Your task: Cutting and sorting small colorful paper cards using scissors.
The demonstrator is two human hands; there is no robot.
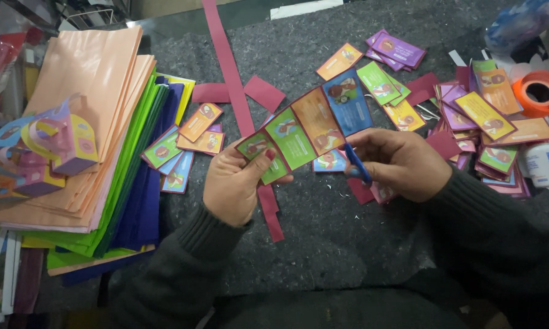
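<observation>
Nearest the camera, both hands work over the dark felt-covered table point(323, 244). The left hand point(233, 183) pinches the lower left end of a strip of printed cards point(308, 125), thumb on top and fingers beneath, closed firmly on the green end card. The right hand point(396, 163) is wrapped around blue-handled scissors point(358, 163), whose blades are hidden under the strip, so whether they are open cannot be told. The strip is held up just above the table between the two hands, rising toward the upper right.

It looks like thin card: light, flexible enough to bow when held by one end, easily creased or torn, and probably a little slick on its printed face. Gripping an end card close to the cut line looks the steadiest hold.

Maroon paper offcuts point(268, 207) lie below the hands, and loose cut cards point(183, 143) sit just left of them. Further left lies a stack of coloured paper sheets point(104, 134) with a folded paper craft point(55, 143) on top. To the right a heap of cut cards point(487, 122) crowds the table, with a white bottle point(545, 164) and an orange tape roll point(539, 91) beyond. A long maroon strip point(225, 61) runs toward the far edge.
</observation>
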